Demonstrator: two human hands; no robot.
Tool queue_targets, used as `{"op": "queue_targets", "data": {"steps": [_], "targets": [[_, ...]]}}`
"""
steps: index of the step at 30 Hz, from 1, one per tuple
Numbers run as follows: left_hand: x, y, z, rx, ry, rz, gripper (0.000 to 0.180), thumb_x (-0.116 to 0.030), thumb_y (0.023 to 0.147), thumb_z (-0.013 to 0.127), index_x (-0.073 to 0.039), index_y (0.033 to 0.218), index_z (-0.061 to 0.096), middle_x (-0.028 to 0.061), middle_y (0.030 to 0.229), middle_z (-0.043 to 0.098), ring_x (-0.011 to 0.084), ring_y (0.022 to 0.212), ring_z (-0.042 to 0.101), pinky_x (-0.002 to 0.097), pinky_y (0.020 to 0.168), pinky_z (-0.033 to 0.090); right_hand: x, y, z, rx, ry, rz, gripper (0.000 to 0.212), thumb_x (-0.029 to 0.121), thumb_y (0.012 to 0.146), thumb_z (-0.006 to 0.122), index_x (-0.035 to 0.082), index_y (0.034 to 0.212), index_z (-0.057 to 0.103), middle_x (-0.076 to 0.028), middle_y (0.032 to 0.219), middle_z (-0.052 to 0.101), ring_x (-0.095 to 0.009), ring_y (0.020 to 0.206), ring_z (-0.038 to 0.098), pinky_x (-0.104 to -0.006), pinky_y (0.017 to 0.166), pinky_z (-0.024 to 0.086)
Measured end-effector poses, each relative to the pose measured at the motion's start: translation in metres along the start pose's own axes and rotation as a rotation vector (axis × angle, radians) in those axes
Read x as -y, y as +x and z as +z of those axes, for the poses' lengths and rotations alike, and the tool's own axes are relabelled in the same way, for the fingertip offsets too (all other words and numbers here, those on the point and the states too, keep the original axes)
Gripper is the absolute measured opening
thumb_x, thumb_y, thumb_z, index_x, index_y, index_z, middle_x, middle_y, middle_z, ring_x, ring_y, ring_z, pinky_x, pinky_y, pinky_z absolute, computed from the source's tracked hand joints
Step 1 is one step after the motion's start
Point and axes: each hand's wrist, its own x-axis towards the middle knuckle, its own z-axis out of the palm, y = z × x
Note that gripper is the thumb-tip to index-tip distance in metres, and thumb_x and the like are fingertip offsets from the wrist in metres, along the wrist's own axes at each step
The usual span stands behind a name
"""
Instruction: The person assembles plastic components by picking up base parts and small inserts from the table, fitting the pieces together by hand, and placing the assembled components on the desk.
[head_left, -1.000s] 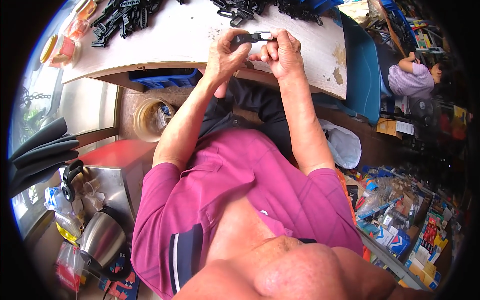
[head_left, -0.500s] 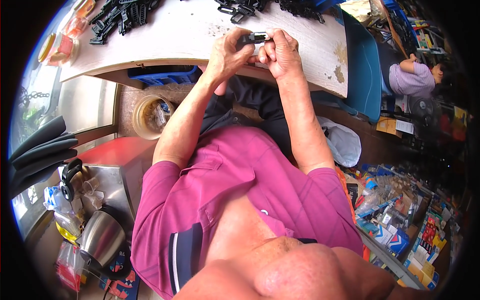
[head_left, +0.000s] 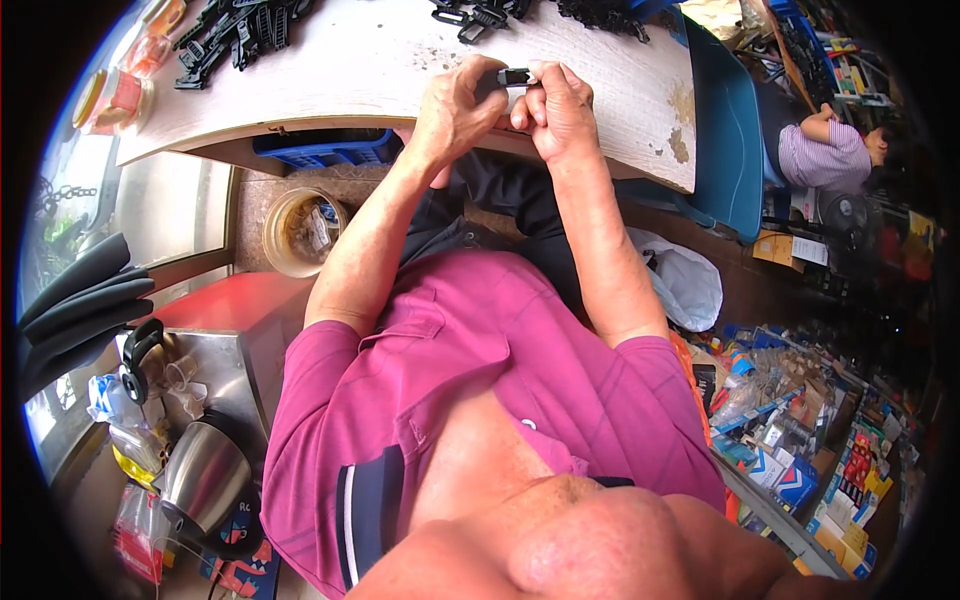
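A small black plastic part [head_left: 514, 77] with an open slot is held up over the front edge of the white table [head_left: 350, 75]. My left hand [head_left: 458, 112] is closed round its left end. Against its right end, my right hand [head_left: 560, 110] pinches with thumb and forefinger, the other fingers curled in. What lies inside the left palm is hidden. Beyond my hands, a small group of black plastic pieces [head_left: 480, 18] lies on the table. To the left is a larger pile of long black pieces [head_left: 240, 35], and a heap of tiny black parts [head_left: 600, 15] is at the far right.
Lidded jars [head_left: 112, 100] stand at the table's left end. Under the table sit a blue crate [head_left: 325, 150] and a bucket [head_left: 303, 232]. A teal chair [head_left: 725, 135] is at the right; past it, another person [head_left: 825, 150]. A steel kettle [head_left: 207, 473] is at lower left.
Both hands stay close together round the black part. My right fingers have shifted slightly on its right end, and the part has turned a little. The whole view has drifted slightly.
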Motion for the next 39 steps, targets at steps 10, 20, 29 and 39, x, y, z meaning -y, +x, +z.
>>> {"op": "queue_targets", "data": {"steps": [10, 20, 29, 39], "targets": [[-0.018, 0.001, -0.001, -0.076, -0.231, -0.233, 0.021, -0.02, 0.086, 0.065, 0.0, 0.092, 0.067, 0.0105, 0.068, 0.066, 0.0117, 0.062, 0.063, 0.0278, 0.054, 0.05, -0.001, -0.003, 0.004, -0.085, -0.086, 0.004, 0.021, 0.021, 0.084, 0.067, 0.003, 0.078, 0.058, 0.002, 0.05, 0.041, -0.011, 0.038, 0.04, -0.0333, 0.037, 0.048], [-0.019, 0.0, -0.006, -0.058, -0.543, -0.354, 0.013, -0.014, 0.093, 0.061, -0.002, 0.091, 0.064, 0.0005, 0.071, 0.061, 0.0045, 0.056, 0.05, 0.02, 0.051, 0.042, -0.009, -0.008, 0.011, -0.056, -0.162, 0.062, 0.034, 0.036, 0.087, 0.068, 0.003, 0.083, 0.061, -0.002, 0.062, 0.052, -0.012, 0.039, 0.047, -0.0331, 0.036, 0.051], [-0.017, -0.002, -0.005, 0.051, -0.594, -0.342, 0.024, -0.025, 0.094, 0.063, -0.002, 0.101, 0.063, 0.0026, 0.076, 0.062, 0.0064, 0.062, 0.054, 0.0209, 0.055, 0.047, -0.005, -0.012, -0.002, -0.159, -0.011, -0.006, 0.025, 0.027, 0.088, 0.063, 0.004, 0.08, 0.063, 0.0, 0.051, 0.048, -0.013, 0.036, 0.047, -0.0277, 0.033, 0.04], [-0.009, -0.003, 0.002, 0.045, -0.538, -0.239, 0.018, -0.014, 0.092, 0.066, 0.0, 0.102, 0.062, 0.0022, 0.082, 0.064, 0.0061, 0.066, 0.056, 0.0211, 0.059, 0.048, 0.099, 0.036, -0.121, -0.852, -0.014, -0.131, 0.038, 0.037, 0.091, 0.054, -0.001, 0.095, 0.053, -0.007, 0.045, 0.036, -0.022, 0.044, 0.051, -0.056, 0.055, 0.06]]}}
